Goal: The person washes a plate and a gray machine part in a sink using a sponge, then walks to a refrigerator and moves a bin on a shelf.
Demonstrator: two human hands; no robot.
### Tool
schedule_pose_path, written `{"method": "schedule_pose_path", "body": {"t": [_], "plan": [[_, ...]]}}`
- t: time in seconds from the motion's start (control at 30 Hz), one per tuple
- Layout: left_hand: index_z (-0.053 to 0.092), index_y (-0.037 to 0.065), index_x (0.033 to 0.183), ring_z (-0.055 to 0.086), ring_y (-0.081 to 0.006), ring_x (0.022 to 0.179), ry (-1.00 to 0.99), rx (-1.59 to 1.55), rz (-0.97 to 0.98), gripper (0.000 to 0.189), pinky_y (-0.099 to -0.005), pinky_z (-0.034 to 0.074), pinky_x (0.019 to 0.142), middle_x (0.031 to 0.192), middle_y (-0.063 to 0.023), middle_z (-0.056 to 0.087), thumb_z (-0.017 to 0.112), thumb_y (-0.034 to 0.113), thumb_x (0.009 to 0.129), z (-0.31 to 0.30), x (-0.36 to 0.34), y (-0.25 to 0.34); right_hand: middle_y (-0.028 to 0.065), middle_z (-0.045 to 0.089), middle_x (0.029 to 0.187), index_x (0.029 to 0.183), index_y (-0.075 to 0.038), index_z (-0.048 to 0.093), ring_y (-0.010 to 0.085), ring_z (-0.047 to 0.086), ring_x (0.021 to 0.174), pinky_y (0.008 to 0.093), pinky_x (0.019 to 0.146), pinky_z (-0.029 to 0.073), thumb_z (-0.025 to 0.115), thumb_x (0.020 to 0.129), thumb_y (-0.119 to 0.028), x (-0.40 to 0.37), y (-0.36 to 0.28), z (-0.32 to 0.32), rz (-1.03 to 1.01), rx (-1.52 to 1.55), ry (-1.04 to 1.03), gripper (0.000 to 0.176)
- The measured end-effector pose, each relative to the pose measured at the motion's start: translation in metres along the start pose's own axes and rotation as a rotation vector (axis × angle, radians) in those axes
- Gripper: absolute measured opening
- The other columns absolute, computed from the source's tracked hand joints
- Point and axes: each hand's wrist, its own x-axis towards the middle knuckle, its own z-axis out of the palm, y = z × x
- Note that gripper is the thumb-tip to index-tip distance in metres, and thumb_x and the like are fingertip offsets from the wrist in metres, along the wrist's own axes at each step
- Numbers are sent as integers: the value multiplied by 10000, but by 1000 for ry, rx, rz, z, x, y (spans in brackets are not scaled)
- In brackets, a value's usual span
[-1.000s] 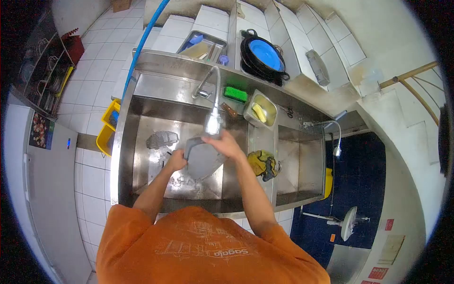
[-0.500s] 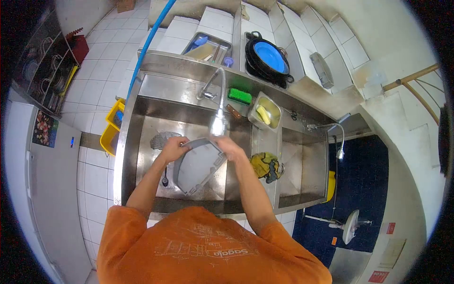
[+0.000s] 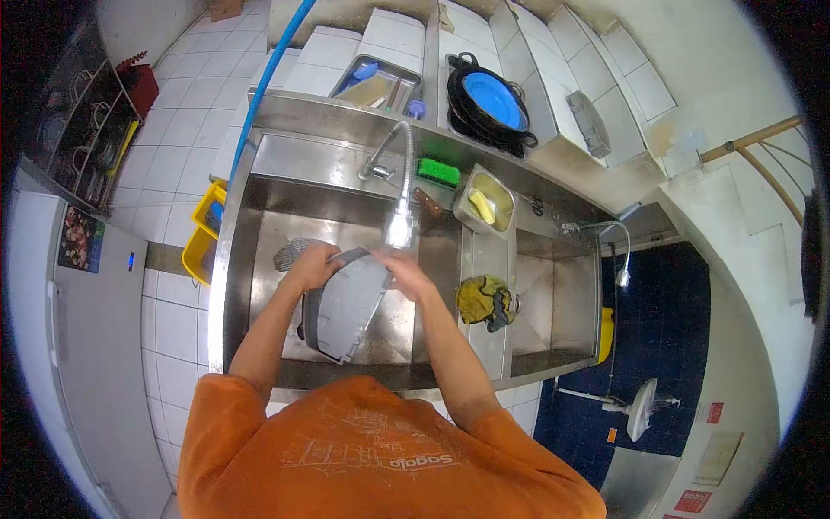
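In the head view I hold a grey curved plastic tray (image 3: 353, 303) tilted over the left sink basin (image 3: 268, 233), under the faucet's spray head (image 3: 400, 232). My left hand (image 3: 313, 265) is closed on its upper left edge. At the upper right edge, my right hand (image 3: 406, 273) grips the rim, its fingertips slightly blurred. Beside my left hand a slatted grey grille (image 3: 292, 253) lies on the basin floor. A small dark object (image 3: 301, 331) is mostly hidden behind the tray.
A green scrubbing sponge (image 3: 438, 172), a brown-handled tool (image 3: 427, 202) and a metal container (image 3: 505, 218) with a yellow sponge sit behind the basin. A yellow-green cloth (image 3: 481, 300) lies on the divider. Black pans (image 3: 467, 111) stand on the back ledge.
The tray has shifted slightly left and turned between my hands, now covering more of the small dark object. Both hands have moved a little left with it.
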Motion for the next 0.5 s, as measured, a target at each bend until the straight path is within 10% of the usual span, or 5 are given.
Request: {"method": "schedule_pose_path", "body": {"t": [0.3, 0.5], "plan": [[650, 10, 903, 597, -373, 816, 55, -144, -157, 265, -413, 460, 752, 829, -219, 626, 620, 242, 779, 15, -20, -5, 201, 649, 943, 946, 52, 648, 293, 627, 884, 350, 798, 470, 644, 692, -598, 52, 37, 15, -183, -603, 469, 698], [652, 8, 894, 602, -354, 763, 111, -184, -124, 239, -398, 464, 728, 821, -205, 632, 618, 210, 770, 28, -28, -23, 233, 651, 869, 864, 51, 666, 322, 636, 881, 372, 794, 476, 639, 636, -665, 20, 4, 26, -153, -633, 393, 752]]}}
